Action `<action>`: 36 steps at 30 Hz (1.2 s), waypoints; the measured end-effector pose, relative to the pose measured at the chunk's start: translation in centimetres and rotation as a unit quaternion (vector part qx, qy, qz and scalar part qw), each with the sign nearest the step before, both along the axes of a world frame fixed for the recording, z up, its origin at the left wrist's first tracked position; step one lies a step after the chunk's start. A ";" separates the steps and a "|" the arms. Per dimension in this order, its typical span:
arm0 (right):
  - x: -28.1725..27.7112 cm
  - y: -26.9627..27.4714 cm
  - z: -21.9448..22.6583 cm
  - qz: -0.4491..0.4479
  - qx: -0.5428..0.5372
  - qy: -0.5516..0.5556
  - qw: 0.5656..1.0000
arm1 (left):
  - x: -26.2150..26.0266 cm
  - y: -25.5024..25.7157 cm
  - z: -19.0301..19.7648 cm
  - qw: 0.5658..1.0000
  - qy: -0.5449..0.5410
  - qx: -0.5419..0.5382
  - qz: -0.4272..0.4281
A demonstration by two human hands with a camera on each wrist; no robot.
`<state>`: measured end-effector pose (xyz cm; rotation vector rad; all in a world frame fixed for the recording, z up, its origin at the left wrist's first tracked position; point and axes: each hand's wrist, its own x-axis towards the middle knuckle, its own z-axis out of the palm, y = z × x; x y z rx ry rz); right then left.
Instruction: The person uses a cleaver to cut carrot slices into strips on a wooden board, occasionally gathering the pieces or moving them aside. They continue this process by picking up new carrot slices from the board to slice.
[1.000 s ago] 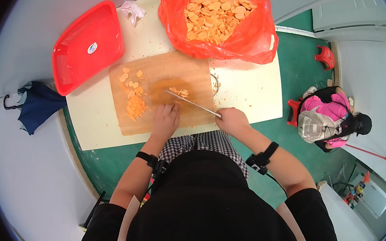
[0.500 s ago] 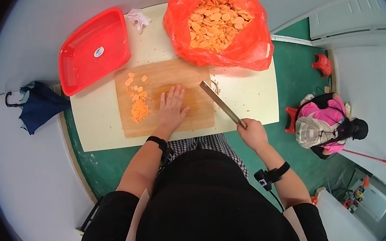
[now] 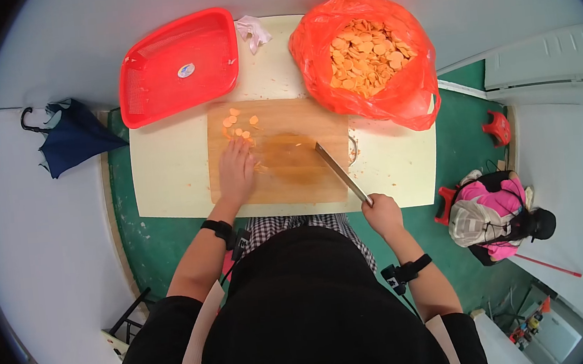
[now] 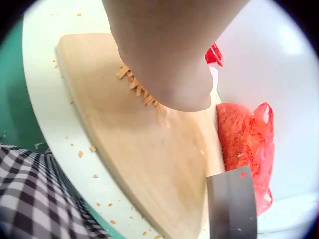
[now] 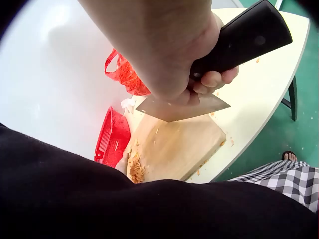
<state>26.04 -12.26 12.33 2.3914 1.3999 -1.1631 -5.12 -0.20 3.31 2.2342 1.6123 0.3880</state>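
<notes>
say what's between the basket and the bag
A crumpled pink cloth or tissue lies on the table between basket and bag, in the head view.

The head view looks down from high up and takes in nearly the whole surface (image 3: pixel 171 172), with floor (image 3: pixel 164 247) and walls (image 3: pixel 29 228) around. Both wrist views sit close and turned sideways to it: the left looks over the board (image 4: pixel 134 144) toward the knife (image 4: pixel 232 199), the right past the knife toward the basket (image 5: pixel 115 142). All three share board, knife and red bag (image 3: pixel 404 109).
</notes>
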 end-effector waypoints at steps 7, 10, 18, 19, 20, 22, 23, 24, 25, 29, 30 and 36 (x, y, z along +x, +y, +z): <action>-1.4 1.3 0.6 -0.011 -0.018 -0.023 1.000 | -2.6 8.2 -1.0 0.978 -0.064 -0.063 0.187; -2.1 1.3 0.7 -0.028 -0.031 -0.029 0.999 | -2.4 10.3 -2.1 0.984 -0.053 -0.051 0.162; -3.3 0.9 0.9 -0.071 -0.039 -0.027 0.996 | -2.5 11.8 -3.4 0.976 -0.097 -0.146 0.130; -3.3 0.9 0.8 -0.074 -0.039 -0.027 0.996 | -2.5 11.8 -3.2 0.972 -0.108 -0.162 0.134; -3.3 0.8 0.7 -0.078 -0.037 -0.024 0.996 | -2.4 11.8 -3.0 0.972 -0.108 -0.162 0.130; -3.3 0.7 0.6 -0.085 -0.037 -0.021 0.995 | -2.1 11.5 -2.0 0.962 -0.165 -0.172 0.133; -3.2 0.6 0.6 -0.085 -0.034 -0.018 0.996 | -2.1 11.4 -1.5 0.962 -0.164 -0.174 0.129; -3.1 0.7 0.4 -0.085 -0.030 -0.014 0.996 | -1.5 11.3 0.0 0.960 -0.169 -0.185 0.126; -3.0 0.7 0.3 -0.089 -0.032 -0.015 0.995 | -0.9 11.1 1.0 0.957 -0.174 -0.197 0.122; -2.6 0.7 0.1 -0.079 -0.026 -0.006 0.996 | 2.5 7.7 1.6 0.915 -0.193 -0.347 -0.067; -2.5 0.8 0.2 -0.077 -0.024 -0.003 0.997 | 3.7 6.4 1.4 0.899 -0.197 -0.373 -0.115; -2.1 1.1 -0.1 -0.055 0.007 0.007 0.998 | 8.2 1.3 -1.6 0.931 -0.181 -0.290 -0.132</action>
